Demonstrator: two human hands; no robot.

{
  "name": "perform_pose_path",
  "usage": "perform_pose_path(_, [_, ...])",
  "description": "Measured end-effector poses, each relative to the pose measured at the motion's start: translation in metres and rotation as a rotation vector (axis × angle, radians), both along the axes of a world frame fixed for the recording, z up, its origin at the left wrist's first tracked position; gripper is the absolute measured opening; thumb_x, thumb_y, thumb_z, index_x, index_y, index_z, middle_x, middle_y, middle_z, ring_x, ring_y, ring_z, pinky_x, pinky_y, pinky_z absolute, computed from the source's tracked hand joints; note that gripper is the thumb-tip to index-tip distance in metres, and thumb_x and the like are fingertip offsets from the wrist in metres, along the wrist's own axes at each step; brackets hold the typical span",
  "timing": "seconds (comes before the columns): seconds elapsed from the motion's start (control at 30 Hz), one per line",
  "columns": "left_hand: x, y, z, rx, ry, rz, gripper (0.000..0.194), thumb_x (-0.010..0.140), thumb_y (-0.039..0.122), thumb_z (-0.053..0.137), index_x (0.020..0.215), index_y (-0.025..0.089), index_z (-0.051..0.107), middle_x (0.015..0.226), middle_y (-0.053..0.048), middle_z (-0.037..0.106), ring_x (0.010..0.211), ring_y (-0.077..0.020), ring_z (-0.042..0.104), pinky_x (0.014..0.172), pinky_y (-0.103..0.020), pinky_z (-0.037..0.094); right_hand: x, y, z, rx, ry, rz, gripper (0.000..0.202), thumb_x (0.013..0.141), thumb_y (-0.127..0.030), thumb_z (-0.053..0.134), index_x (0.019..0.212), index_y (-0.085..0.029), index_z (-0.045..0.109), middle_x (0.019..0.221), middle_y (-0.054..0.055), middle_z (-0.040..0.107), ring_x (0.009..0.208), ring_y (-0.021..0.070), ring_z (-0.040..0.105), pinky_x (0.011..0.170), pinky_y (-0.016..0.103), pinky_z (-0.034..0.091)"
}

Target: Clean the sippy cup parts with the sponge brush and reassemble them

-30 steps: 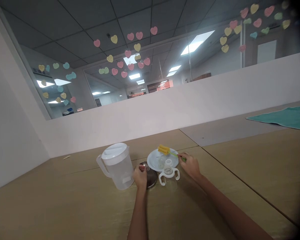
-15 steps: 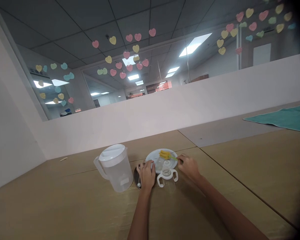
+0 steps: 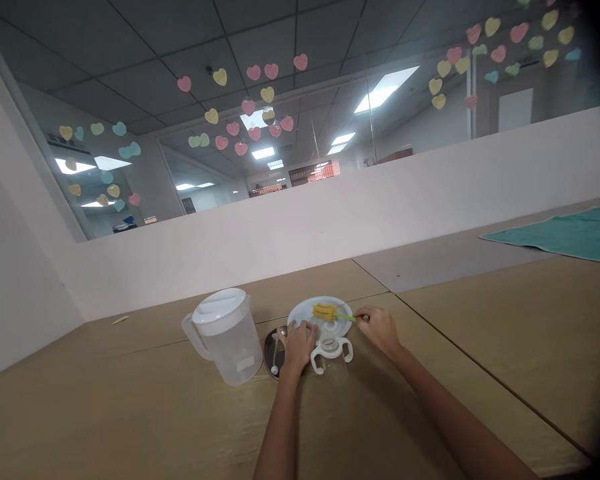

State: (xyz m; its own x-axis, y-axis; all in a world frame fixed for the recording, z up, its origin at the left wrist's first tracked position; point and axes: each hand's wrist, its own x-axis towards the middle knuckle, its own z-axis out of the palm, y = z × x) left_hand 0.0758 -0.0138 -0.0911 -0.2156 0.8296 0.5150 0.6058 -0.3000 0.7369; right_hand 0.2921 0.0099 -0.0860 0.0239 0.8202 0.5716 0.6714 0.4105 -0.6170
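Observation:
My right hand (image 3: pixel 380 328) grips the green handle of a yellow sponge brush (image 3: pixel 325 311), whose head is over a white plate (image 3: pixel 300 310). My left hand (image 3: pixel 299 343) is at the plate's near left edge, fingers curved down; what its fingertips hold is too small to make out. Between my hands stands a clear bottle with a white two-handled collar (image 3: pixel 330 345), its mouth open. Just behind it a small white ring-like part (image 3: pixel 330 328) lies on the plate. Left of my left hand, a dark round dish (image 3: pixel 270 347) bears a thin straw piece with a white end (image 3: pixel 275 369).
A lidded translucent pitcher (image 3: pixel 235 347) stands left of the dark dish. A green cloth (image 3: pixel 570 233) lies at the far right. Behind the wooden table (image 3: pixel 130 400) rises a white wall (image 3: pixel 280 233) below a window with heart-shaped notes.
The brush head has shifted slightly left over the plate. My left hand has moved a little right, uncovering more of the dark dish and straw piece. The view has shifted slightly.

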Motion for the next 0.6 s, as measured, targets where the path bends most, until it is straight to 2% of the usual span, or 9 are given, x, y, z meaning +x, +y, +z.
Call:
perform_pose_path(0.13, [0.001,0.007,0.001,-0.034,0.116,0.053,0.014,0.065,0.035,0.067,0.072,0.024,0.062,0.079,-0.008,0.066,0.111,-0.0314,0.048,0.105,-0.055,0.004,0.002,0.002,0.000,-0.067,0.070,0.008,0.027,0.066,-0.015,0.047,0.072,-0.023,0.072,0.081,0.003,0.072,0.078,0.0182,0.064,0.067,0.024,0.043])
perform_pose_path(0.27, [0.002,0.028,0.004,-0.073,0.243,0.109,0.027,0.059,0.025,0.069,0.085,0.022,0.063,0.089,-0.012,0.066,0.107,-0.0338,0.051,0.101,-0.058,0.015,0.000,-0.001,0.002,-0.142,0.050,0.000,0.028,0.066,-0.015,0.046,0.068,-0.023,0.073,0.079,0.003,0.072,0.073,0.0181,0.064,0.061,0.024,0.042])
perform_pose_path(0.47, [0.006,0.057,0.012,-0.087,0.340,0.037,0.045,0.048,0.003,0.066,0.086,0.025,0.066,0.087,-0.010,0.066,0.100,-0.0334,0.054,0.100,-0.057,0.016,-0.002,-0.001,0.000,-0.155,0.026,-0.036,0.030,0.065,-0.016,0.044,0.069,-0.023,0.073,0.080,0.003,0.072,0.075,0.0183,0.063,0.061,0.024,0.040])
perform_pose_path(0.6, [0.007,0.063,0.013,-0.065,0.411,-0.012,0.041,0.053,0.001,0.064,0.084,0.029,0.067,0.091,-0.008,0.066,0.099,-0.0297,0.055,0.101,-0.053,0.021,0.002,0.003,-0.001,-0.160,0.049,-0.069,0.029,0.066,-0.018,0.044,0.068,-0.023,0.072,0.078,0.004,0.071,0.075,0.0192,0.063,0.059,0.024,0.039])
